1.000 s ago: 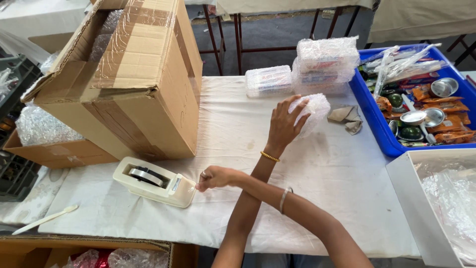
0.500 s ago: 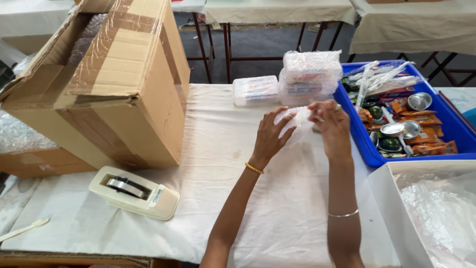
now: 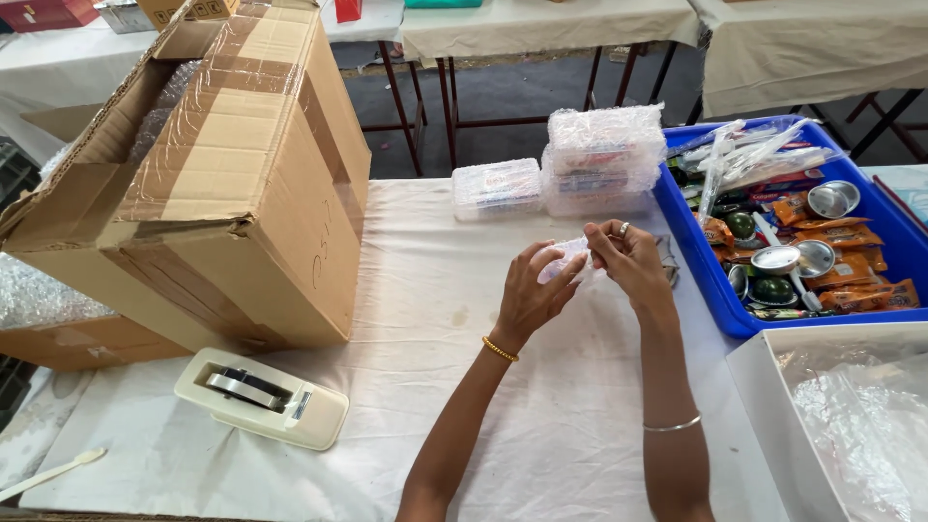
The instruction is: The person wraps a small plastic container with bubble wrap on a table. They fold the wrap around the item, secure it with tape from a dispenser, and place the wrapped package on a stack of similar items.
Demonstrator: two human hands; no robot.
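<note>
We see matt white cloth (image 3: 406,290) beside a tape-glossed cardboard box (image 3: 232,193); right of it, a clear plastic packet (image 3: 565,259), shiny metal bowls (image 3: 831,200).

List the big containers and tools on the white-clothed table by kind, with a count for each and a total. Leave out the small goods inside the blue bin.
Cardboard boxes: 2, one large and one under it
Blue bin: 1
White bin: 1
Tape dispenser: 1
White spoon: 1
Total: 6
</note>
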